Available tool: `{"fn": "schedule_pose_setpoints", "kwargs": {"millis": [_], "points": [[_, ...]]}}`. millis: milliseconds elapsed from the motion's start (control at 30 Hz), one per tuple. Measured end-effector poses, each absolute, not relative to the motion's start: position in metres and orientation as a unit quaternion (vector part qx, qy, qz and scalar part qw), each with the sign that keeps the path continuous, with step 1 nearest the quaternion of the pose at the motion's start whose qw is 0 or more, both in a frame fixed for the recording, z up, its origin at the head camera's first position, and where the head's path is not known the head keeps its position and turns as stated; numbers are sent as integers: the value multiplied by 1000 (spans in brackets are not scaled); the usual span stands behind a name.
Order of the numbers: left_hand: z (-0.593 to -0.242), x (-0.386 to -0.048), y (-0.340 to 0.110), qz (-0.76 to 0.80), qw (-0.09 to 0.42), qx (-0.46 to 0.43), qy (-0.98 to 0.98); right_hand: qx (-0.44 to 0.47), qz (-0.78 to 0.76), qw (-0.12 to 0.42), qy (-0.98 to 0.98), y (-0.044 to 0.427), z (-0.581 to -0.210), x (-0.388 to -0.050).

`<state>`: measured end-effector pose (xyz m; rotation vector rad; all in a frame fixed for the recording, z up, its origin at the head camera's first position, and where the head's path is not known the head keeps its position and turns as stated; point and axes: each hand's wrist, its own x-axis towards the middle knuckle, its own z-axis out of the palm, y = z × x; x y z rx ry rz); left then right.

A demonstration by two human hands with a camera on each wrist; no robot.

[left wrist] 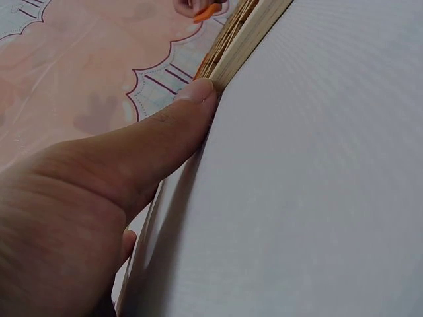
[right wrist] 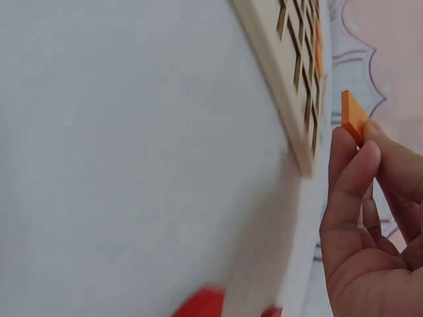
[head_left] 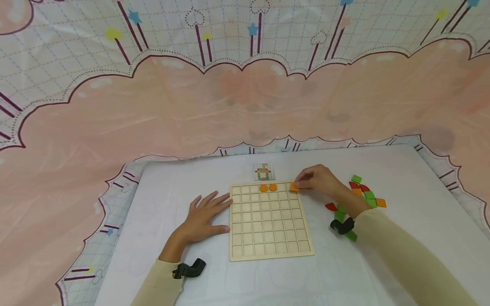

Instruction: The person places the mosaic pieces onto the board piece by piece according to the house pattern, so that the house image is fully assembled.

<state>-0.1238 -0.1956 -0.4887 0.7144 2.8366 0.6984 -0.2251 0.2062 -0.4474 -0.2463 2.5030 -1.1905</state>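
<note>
Biggest of all, a peach-and-white printed cloth (head_left: pixel 245 110) spreads beyond the board, and here's the white-covered worktop (head_left: pixel 421 182) lying under it and all around. Centre stage: the square, pale wooden grid board (head_left: pixel 272 221), flat, and there's the left hand (head_left: pixel 206 216) at its left edge, fingers spread wide, thumb touching the rim! Over at the board's far right corner, the right hand (head_left: pixel 319 180), thumb and fingertips in a narrow pinch. Off to the board's right, a scatter of green, red and orange tiles (head_left: pixel 368 194), partly behind the forearm. Just past the board's far edge, a small printed picture card (head_left: pixel 264 171). And in that pinch, a flat, straight-edged orange tile (head_left: pixel 293 187), held at the board's far right corner; touching the wood? Can't tell. Smallest, two round orange discs (head_left: pixel 272 187), side by side in the board's far row.
</note>
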Motion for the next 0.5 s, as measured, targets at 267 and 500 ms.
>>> {"fn": "schedule_pose_setpoints", "kwargs": {"millis": [267, 500], "points": [[-489, -123, -196, 233, 68, 237, 941, -75, -495, 224, 836, 175, -449, -224], [-489, -123, -196, 235, 64, 238, 940, -69, -512, 234, 823, 150, -452, -222]]}}
